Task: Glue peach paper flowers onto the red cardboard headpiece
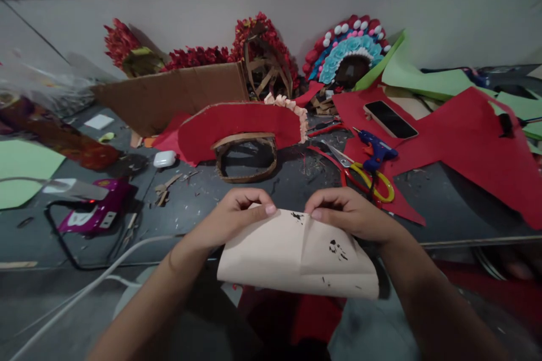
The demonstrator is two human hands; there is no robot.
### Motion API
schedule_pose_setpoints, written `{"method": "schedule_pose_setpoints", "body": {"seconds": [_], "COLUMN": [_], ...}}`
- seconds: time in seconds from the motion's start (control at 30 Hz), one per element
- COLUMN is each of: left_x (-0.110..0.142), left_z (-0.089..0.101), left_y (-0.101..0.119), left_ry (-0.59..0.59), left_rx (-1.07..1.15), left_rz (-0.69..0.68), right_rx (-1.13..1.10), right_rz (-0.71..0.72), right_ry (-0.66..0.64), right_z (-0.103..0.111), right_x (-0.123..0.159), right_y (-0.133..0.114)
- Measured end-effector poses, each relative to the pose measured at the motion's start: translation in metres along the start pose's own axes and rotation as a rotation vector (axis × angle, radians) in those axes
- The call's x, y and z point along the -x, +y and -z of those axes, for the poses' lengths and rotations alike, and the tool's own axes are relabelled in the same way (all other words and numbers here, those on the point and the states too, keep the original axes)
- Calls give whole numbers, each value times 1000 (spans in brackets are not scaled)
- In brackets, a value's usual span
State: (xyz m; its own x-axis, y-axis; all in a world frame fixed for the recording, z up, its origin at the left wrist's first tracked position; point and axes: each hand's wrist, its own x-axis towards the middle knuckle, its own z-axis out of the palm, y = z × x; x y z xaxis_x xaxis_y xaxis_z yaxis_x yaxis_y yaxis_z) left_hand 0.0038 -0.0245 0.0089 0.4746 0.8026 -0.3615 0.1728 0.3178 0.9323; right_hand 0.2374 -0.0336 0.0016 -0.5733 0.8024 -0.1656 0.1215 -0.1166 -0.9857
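A pale pink sheet of paper [271, 251], creased and marked with black smudges, hangs over the table's front edge. My left hand [237, 214] pinches its top edge between thumb and fingers. A short way to the right, my right hand [347, 214] grips the same edge. The sheet bends over toward me, and its underside is hidden. Just beyond my hands stands a red paper-covered headdress [237, 121] with a cardboard band [247, 177]. Ruffled pale pink trim [296, 110] runs along its right end.
Scissors [351, 169] and a blue glue gun [376, 149] lie to the right, near a phone [392, 119] on red paper [453, 135]. A purple power strip [99, 208] with cables is at left. Decorated headdresses [351, 48] and a cardboard sheet [178, 93] stand along the wall.
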Motion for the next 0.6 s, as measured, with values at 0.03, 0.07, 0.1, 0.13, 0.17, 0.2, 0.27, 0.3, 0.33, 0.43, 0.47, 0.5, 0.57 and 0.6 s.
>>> {"method": "schedule_pose_setpoints", "body": {"seconds": [0.03,0.07,0.1,0.13,0.17,0.2,0.27,0.3,0.33,0.43,0.47,0.5,0.57,0.6], "left_x": [1,1,2,2,3,3,3,2,1,-4,-5,-7,-9,-9], "left_z": [-1,-3,-4,-4,-5,-5,-4,-3,-3,-1,0,0,-1,-1], "left_y": [1,2,2,3,4,5,6,6,5,1,0,-2,-6,-8], "left_ry": [-9,-17,-23,-28,-32,-35,-33,-26,-15,14,11,0,-38,-58], "left_rx": [31,54,69,76,71,51,-51,-137,-232,-456,-491,-508,-520,-523], "left_rz": [17,31,42,51,58,60,40,14,-17,-101,-118,-131,-151,-157], "right_rx": [-32,-56,-74,-84,-84,-69,12,77,151,351,397,432,478,493], "right_rz": [-5,-9,-13,-18,-24,-27,-16,-11,-10,-42,-55,-62,-62,-58], "right_ry": [-2,-3,-8,-14,-23,-32,-39,-38,-37,-37,-40,-43,-44,-44], "right_z": [-1,-1,-2,-2,-1,-1,0,0,0,-2,-3,-4,-6,-6], "right_x": [1,1,2,3,3,3,3,2,1,-3,-5,-6,-8,-8], "right_y": [0,0,-1,-1,-1,-1,-1,0,2,7,9,10,12,13]}}
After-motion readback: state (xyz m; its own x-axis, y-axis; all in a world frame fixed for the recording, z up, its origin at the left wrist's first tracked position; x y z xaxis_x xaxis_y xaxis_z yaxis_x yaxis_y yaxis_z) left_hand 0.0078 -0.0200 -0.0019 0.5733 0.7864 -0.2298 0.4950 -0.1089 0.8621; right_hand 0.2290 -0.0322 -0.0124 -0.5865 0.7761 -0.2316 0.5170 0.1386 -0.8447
